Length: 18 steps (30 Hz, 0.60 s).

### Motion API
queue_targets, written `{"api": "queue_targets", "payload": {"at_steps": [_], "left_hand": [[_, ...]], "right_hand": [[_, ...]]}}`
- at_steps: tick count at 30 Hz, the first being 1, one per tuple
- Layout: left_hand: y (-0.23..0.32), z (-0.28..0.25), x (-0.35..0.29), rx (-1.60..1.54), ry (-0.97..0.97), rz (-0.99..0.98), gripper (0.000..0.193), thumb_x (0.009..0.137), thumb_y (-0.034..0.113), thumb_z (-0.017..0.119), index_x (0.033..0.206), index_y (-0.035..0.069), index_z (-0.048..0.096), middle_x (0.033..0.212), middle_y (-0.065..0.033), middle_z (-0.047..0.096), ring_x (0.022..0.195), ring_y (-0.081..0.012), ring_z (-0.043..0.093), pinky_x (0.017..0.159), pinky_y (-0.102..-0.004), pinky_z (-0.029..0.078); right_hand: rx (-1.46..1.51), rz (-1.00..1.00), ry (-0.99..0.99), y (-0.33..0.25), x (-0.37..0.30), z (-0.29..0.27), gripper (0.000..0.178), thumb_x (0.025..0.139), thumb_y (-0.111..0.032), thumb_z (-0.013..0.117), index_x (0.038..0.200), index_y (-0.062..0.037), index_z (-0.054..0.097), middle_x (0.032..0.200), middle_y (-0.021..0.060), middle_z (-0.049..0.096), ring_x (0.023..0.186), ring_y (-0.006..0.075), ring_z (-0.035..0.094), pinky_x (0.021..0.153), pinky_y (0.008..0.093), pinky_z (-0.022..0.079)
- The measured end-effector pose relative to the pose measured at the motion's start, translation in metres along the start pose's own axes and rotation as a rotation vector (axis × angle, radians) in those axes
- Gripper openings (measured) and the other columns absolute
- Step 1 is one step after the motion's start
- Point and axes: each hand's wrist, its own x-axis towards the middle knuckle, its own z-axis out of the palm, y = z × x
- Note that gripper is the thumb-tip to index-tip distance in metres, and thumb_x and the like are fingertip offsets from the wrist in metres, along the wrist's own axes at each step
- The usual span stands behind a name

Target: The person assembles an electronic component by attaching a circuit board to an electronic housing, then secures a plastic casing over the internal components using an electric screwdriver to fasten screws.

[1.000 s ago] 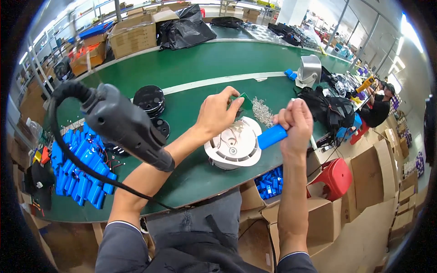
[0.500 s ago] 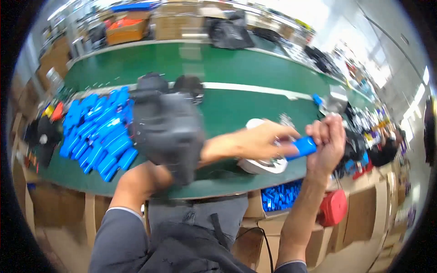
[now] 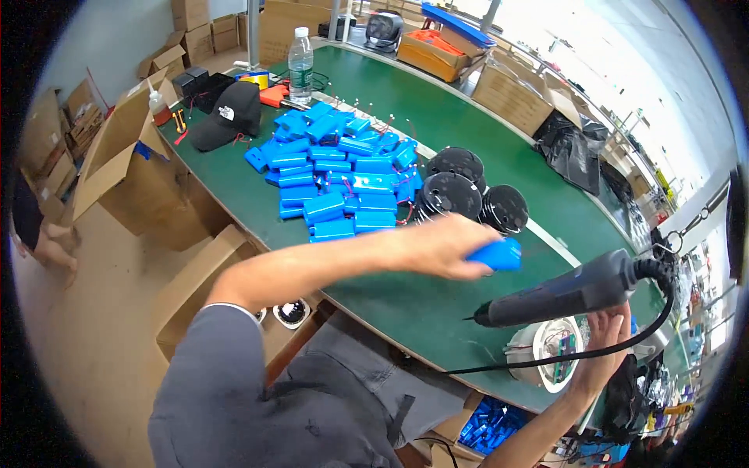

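Observation:
My left hand (image 3: 454,246) reaches across the table with a blue shrink-wrapped battery pack (image 3: 503,255) gripped between thumb and fingers. To its left is a heap of similar blue packs (image 3: 335,168) with thin wires. My right hand (image 3: 602,347) is beside a round white housing (image 3: 527,352), which has a green circuit board (image 3: 568,351) inside. The fingertips are partly hidden behind a hanging dark electric screwdriver (image 3: 558,295), so their grip is unclear. The screwdriver hangs tilted over the table, its bit pointing left.
Black round speaker-like parts (image 3: 451,195) stand stacked beyond my left hand. A black cap (image 3: 230,117) and a water bottle (image 3: 300,66) are at the far left. The screwdriver's cable (image 3: 624,347) loops across the housing. Open cartons (image 3: 136,183) stand beside the table.
The view has swung left. The blue pack, earlier between both hands, is now in my left hand alone, away from the right. My right hand is lower, beside the white housing.

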Motion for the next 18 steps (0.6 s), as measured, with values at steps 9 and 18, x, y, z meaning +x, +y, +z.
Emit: {"api": "queue_targets", "payload": {"at_steps": [9, 18], "left_hand": [[-0.051, -0.139, -0.114, 0.606, 0.031, -0.445, 0.047, 0.080, 0.020, 0.074, 0.119, -0.001, 0.059, 0.104, -0.0164, 0.059, 0.090, -0.0310, 0.062, 0.077, -0.0383, 0.053], [-0.040, -0.098, -0.101, 0.609, -0.184, -0.513, 0.048, 0.084, 0.024, 0.070, 0.125, 0.002, 0.057, 0.105, -0.0171, 0.057, 0.094, -0.0343, 0.061, 0.080, -0.0427, 0.051]], "right_hand": [[-0.040, 0.108, 0.018, 0.015, -0.014, -0.038, 0.031, 0.098, -0.014, 0.057, 0.121, 0.0054, 0.058, 0.092, 0.0079, 0.063, 0.078, 0.0132, 0.060, 0.075, 0.0247, 0.049], [-0.089, 0.130, -0.071, 0.019, -0.025, -0.042, 0.031, 0.098, -0.018, 0.058, 0.119, 0.0053, 0.059, 0.084, 0.0077, 0.063, 0.075, 0.0131, 0.059, 0.071, 0.0260, 0.047]]}}
